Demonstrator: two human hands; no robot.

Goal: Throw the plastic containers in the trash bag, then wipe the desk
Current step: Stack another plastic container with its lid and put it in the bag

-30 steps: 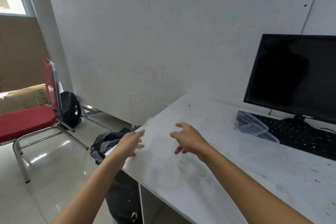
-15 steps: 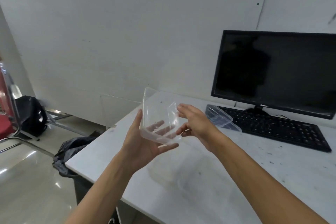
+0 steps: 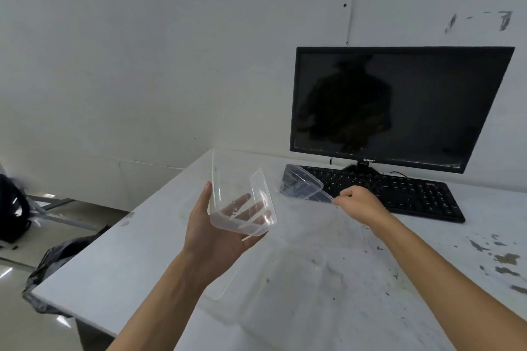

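Note:
My left hand holds a clear plastic container tilted above the white desk; my fingers show through its wall. A second clear container leans on the left end of the keyboard. My right hand is curled, its fingertips pinching that container's right rim corner. A faint clear lid or tray lies flat on the desk under my left wrist. The black trash bag sits on the floor past the desk's left edge, partly hidden by the desk.
A black monitor and a black keyboard stand at the back of the desk against the wall. Dark dirt flecks mark the desk's right side. A black backpack rests on the floor at far left.
My left hand has lifted the clear container and now holds it alone. My right hand let go of it and moved right to the second container by the keyboard. The view swung right.

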